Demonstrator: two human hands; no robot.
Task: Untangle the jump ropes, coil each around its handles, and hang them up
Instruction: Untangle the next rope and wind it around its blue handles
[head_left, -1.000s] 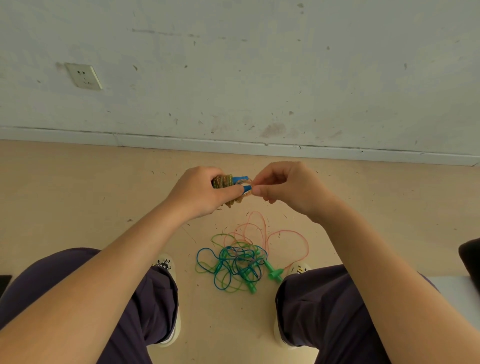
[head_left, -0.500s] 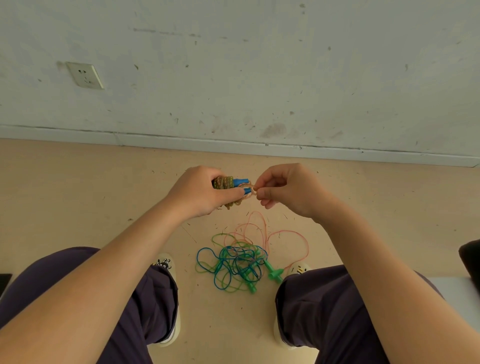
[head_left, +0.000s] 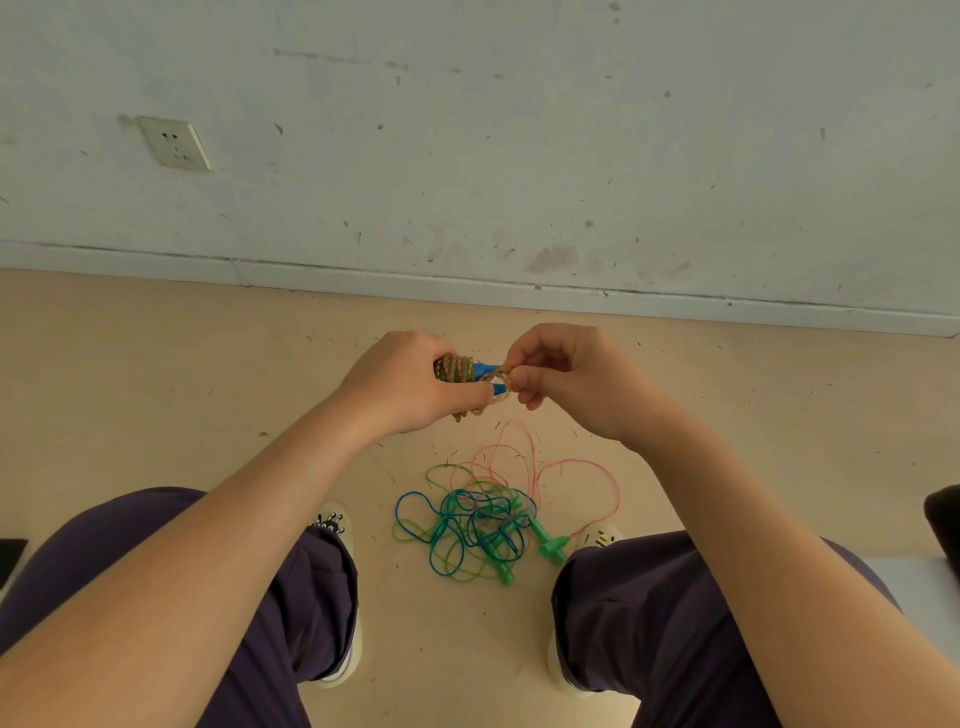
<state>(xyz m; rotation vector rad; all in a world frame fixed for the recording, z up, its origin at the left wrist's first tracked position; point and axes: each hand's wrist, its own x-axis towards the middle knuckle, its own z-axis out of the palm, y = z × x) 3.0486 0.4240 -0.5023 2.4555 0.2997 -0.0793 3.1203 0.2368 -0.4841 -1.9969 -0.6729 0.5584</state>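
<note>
My left hand (head_left: 410, 384) grips a jump rope with blue handles (head_left: 485, 372), its multicoloured braided cord (head_left: 453, 368) wound in a coil around them. My right hand (head_left: 566, 379) pinches the loose end of that cord (head_left: 506, 375) right beside the handle tips. Both hands are held above the floor, in front of my knees. On the floor between my feet lies a tangle of thin ropes (head_left: 478, 525) in blue, green and pink, with green handles (head_left: 545, 543) sticking out at its right.
A white wall with a socket (head_left: 174, 143) rises beyond the tan floor (head_left: 156, 389). My purple trouser legs and pale shoes (head_left: 332, 525) flank the tangle. A dark object (head_left: 943, 514) sits at the right edge, another dark object (head_left: 10, 558) at the left.
My right hand has drawn the cord's end slightly right and up, away from the blue handles, opening a small loop. The left hand and the floor tangle have stayed put.
</note>
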